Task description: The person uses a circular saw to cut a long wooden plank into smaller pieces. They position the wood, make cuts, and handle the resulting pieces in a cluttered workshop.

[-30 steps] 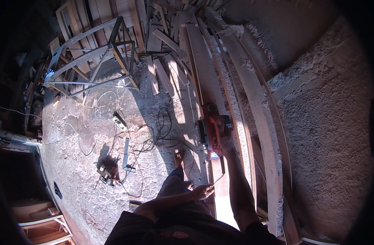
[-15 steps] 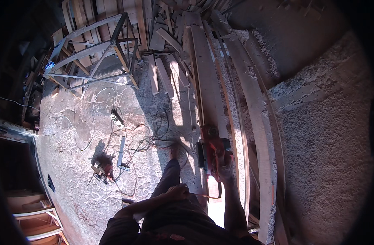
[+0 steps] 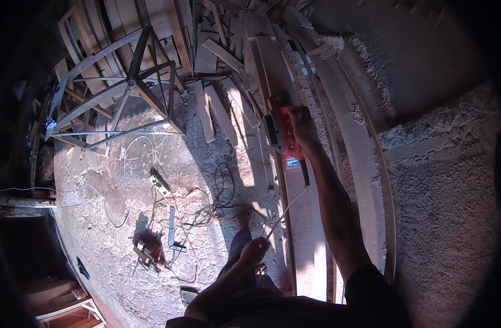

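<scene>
My right hand (image 3: 304,130) grips the top handle of a red and black power planer (image 3: 286,146), which rests on a long board (image 3: 302,240) running away from me, with shavings along its right side. A pale power cord (image 3: 283,215) runs from the planer's rear down to my left hand (image 3: 255,251), which is closed on it beside the board, above my leg. Another long board (image 3: 346,131) lies to the right.
At upper left stands a wooden frame (image 3: 102,98) before stacked planks (image 3: 89,27). Loose offcuts (image 3: 226,123), tangled cables, a white power strip (image 3: 160,183), a grey metal piece (image 3: 172,224) and another tool (image 3: 149,252) lie on the floor. A doorway (image 3: 15,246) is at left.
My right hand has moved forward along the board with the planer, which now sits much farther from me. My left hand still holds the cord, now stretched up toward the planer.
</scene>
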`<state>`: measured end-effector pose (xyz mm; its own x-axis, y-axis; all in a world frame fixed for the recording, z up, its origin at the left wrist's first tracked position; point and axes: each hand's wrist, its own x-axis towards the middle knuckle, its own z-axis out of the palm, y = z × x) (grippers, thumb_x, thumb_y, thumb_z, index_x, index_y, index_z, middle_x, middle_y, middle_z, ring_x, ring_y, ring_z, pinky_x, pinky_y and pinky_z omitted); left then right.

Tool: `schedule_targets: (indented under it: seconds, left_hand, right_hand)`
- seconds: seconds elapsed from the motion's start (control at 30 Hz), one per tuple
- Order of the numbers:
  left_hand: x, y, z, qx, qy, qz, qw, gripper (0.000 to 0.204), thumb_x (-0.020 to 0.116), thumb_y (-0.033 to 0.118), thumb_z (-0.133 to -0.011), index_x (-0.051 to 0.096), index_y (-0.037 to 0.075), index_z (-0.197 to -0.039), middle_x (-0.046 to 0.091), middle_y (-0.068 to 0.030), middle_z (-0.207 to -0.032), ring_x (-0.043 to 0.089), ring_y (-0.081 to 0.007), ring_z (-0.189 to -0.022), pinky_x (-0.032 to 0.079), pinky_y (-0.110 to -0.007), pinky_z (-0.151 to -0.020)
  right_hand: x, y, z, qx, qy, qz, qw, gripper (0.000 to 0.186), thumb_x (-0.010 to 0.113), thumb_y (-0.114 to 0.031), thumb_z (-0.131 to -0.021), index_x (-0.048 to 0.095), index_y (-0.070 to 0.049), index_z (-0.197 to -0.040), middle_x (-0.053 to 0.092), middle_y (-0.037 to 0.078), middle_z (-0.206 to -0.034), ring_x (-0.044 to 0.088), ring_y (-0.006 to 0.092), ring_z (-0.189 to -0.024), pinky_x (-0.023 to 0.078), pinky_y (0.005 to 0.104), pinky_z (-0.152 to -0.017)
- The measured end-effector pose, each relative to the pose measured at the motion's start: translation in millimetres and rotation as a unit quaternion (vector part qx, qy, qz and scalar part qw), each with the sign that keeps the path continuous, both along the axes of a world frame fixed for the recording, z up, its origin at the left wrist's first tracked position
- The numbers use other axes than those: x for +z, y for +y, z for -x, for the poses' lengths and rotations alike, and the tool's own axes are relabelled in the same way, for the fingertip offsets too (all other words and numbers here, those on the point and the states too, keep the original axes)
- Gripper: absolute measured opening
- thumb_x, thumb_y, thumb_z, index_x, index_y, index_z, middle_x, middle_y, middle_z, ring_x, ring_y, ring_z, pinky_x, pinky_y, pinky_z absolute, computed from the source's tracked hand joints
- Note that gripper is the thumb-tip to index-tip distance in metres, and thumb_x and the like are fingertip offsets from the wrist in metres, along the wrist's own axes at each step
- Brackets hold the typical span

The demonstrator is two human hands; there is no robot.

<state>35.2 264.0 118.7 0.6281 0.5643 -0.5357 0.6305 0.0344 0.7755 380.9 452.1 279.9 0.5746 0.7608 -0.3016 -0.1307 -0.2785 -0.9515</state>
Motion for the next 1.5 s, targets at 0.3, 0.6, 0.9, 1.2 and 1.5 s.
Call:
schedule_targets:
  seconds: [0.3, 0.6, 0.9, 1.2, 1.5]
  left_hand:
    - [-15, 49, 34, 0.125, 0.041, -0.075, 0.988, 0.026, 0.065, 0.032, -0.097, 0.071, 0.007, -0.099, 0.074, -0.0112, -0.088, 0.073, -0.0256, -0.08, 0.055, -0.039, -0.069]
    - [-36, -14, 99, 0.003, 0.026, -0.091, 0.996, 0.018, 0.064, 0.022, -0.092, 0.071, 0.012, -0.106, 0.073, -0.0169, -0.102, 0.071, -0.0365, -0.098, 0.054, -0.044, -0.078]
    - [-20, -12, 52, 0.029, 0.024, -0.04, 0.999, 0.024, 0.064, 0.03, -0.097, 0.07, 0.007, -0.1, 0.071, -0.0141, -0.088, 0.071, -0.0253, -0.086, 0.054, -0.04, -0.074]
    - [10, 71, -5, 0.145, -0.007, -0.035, 0.989, 0.022, 0.069, 0.03, -0.097, 0.071, 0.008, -0.099, 0.072, -0.0127, -0.081, 0.07, -0.0228, -0.072, 0.052, -0.038, -0.063]
    - [-10, 63, 80, 0.064, 0.019, -0.065, 0.996, 0.023, 0.071, 0.03, -0.096, 0.07, 0.007, -0.099, 0.073, -0.0134, -0.084, 0.071, -0.0251, -0.073, 0.052, -0.038, -0.066]
  right_hand:
    - [-3, 43, -31, 0.029, 0.0, 0.008, 1.0, 0.059, 0.053, -0.07, -0.096, 0.053, -0.011, -0.086, 0.053, 0.001, -0.063, 0.052, 0.0113, -0.044, 0.04, 0.0291, -0.037]
    - [-13, -270, 132, 0.013, -0.144, 0.081, 0.986, 0.056, 0.051, -0.055, -0.104, 0.065, -0.003, -0.118, 0.064, 0.009, -0.068, 0.068, 0.0208, -0.064, 0.047, 0.0366, -0.057]
    - [5, -97, 55, -0.024, -0.014, 0.05, 0.998, 0.067, 0.055, -0.072, -0.095, 0.061, -0.006, -0.09, 0.055, 0.002, -0.058, 0.054, 0.0104, -0.042, 0.04, 0.0279, -0.036]
    - [-1, 103, -93, -0.002, -0.013, 0.01, 1.0, 0.056, 0.049, -0.064, -0.1, 0.052, -0.01, -0.087, 0.051, 0.001, -0.062, 0.05, 0.0117, -0.046, 0.04, 0.0316, -0.037]
    - [-5, -136, 11, 0.017, -0.018, 0.024, 0.999, 0.07, 0.055, -0.077, -0.091, 0.058, -0.007, -0.091, 0.053, 0.001, -0.064, 0.051, 0.0096, -0.048, 0.04, 0.0297, -0.039]
